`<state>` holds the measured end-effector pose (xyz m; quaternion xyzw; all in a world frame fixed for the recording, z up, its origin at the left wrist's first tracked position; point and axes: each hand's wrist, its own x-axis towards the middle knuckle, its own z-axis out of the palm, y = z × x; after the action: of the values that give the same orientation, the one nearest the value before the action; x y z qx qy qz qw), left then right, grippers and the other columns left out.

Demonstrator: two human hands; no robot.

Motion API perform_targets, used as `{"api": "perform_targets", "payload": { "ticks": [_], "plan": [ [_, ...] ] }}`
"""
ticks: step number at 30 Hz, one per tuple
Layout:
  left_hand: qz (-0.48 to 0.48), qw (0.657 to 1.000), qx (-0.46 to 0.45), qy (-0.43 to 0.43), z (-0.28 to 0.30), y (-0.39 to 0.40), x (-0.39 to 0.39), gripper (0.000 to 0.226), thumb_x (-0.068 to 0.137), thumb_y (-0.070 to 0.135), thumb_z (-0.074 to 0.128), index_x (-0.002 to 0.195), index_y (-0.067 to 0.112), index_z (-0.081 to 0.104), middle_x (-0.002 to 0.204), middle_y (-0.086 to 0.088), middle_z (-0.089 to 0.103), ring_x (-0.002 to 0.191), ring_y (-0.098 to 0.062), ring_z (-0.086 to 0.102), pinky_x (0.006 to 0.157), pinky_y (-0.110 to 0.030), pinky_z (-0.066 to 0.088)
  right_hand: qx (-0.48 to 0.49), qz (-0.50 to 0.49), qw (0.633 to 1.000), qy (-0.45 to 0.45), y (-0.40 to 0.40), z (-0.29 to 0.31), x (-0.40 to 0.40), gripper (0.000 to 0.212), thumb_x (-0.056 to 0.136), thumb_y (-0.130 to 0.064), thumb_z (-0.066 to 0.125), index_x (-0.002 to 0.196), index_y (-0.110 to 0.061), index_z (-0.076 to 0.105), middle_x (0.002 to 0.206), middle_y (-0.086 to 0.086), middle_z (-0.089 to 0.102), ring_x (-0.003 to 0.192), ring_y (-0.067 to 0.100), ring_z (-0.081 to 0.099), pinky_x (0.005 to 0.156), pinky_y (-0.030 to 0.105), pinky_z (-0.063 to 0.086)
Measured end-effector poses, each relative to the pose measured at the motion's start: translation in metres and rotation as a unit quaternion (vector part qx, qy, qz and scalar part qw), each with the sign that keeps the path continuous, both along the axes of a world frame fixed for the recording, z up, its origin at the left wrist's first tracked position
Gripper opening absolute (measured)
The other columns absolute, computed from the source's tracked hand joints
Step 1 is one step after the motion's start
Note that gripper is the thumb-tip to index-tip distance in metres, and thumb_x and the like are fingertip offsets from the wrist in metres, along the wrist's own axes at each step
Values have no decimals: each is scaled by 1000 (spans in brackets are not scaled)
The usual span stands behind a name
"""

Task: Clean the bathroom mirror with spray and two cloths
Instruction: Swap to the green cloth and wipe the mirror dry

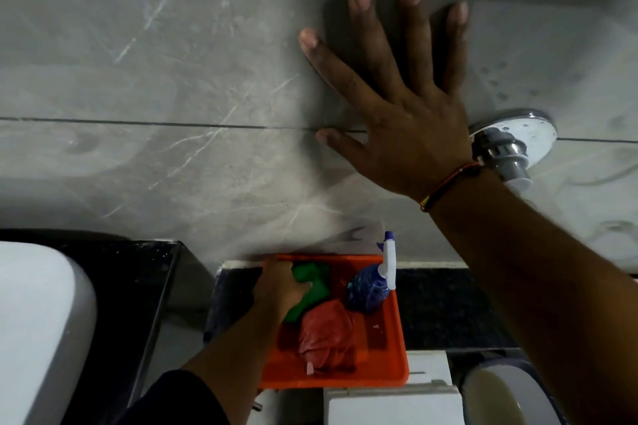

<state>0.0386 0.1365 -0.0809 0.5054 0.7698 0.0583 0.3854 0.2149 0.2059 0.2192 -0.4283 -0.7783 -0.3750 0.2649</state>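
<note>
An orange tray sits low in the head view, against the wall. In it lie a green cloth, a red cloth and a blue spray bottle with a white trigger head. My left hand reaches down into the tray and is closed on the green cloth. Above it, my right hand is pressed flat on the grey marble wall, fingers spread, holding nothing. A thread band circles that wrist. No mirror shows in this view.
A chrome wall fitting juts out right beside my right wrist. A white basin on a black counter is at the lower left. White boxes and a bucket rim sit below the tray.
</note>
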Motion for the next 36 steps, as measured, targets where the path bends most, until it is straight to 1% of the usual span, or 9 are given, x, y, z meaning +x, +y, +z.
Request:
{"api": "perform_targets", "payload": {
  "ticks": [3,6,11,13,17,23,29,32,36],
  "plan": [
    [107,968,32,-225,19,-4,-3,44,70,47,83,100,15,76,106,-14,81,99,-33,78,91,-49,64,-2,7,1000,12,0,-3,1,77,97,-71,56,163,-37,34,171,10,32,154,46,17,127,60,-5],
    [263,812,13,-521,70,-16,-10,23,98,9,69,120,7,74,128,-31,74,118,-47,72,103,-65,57,-7,11,1000,18,-1,-8,-1,75,98,-68,55,163,-39,32,171,2,15,156,41,11,127,56,-13],
    [291,610,-7,-737,201,-41,-33,42,92,15,60,127,-3,75,130,-30,74,112,-46,76,99,-62,60,-10,41,997,58,-17,5,-20,63,99,-54,62,158,-39,44,170,8,29,160,39,16,126,69,13],
    [265,596,2,-758,256,-47,-48,41,93,17,57,122,-2,79,130,-32,73,115,-50,72,109,-64,52,17,64,996,66,-20,28,-36,58,100,-47,62,155,-37,50,168,7,37,158,36,27,126,65,21],
    [236,590,97,-767,367,-56,-99,41,92,23,59,117,0,82,126,-29,76,103,-45,79,86,-63,62,61,92,991,76,-19,119,-90,58,98,-38,62,155,-33,52,166,5,43,156,34,37,125,59,30],
    [227,580,460,-633,573,-35,-222,46,103,25,60,147,12,60,139,-19,71,128,-39,69,100,-66,57,97,127,984,79,-12,302,-190,60,101,-38,55,159,-29,45,169,5,39,158,34,31,128,57,24],
    [269,492,799,-219,779,-13,-315,34,109,30,56,139,18,46,117,6,68,91,-2,67,62,-4,52,116,104,985,79,-3,447,-250,58,104,-39,42,161,-29,38,171,2,35,161,29,24,132,53,19],
    [172,516,835,-87,844,15,-327,46,106,36,59,146,21,42,144,-6,63,121,-21,68,92,-33,65,150,85,981,94,-1,458,-260,57,107,-38,38,163,-28,34,171,1,33,162,27,23,132,52,18],
    [40,573,795,196,851,47,-304,73,104,64,40,165,25,28,178,-3,23,167,-27,13,137,-51,6,178,118,966,143,2,456,-258,54,105,-32,40,158,-20,45,165,4,45,158,27,33,131,51,23]
  ]
}}
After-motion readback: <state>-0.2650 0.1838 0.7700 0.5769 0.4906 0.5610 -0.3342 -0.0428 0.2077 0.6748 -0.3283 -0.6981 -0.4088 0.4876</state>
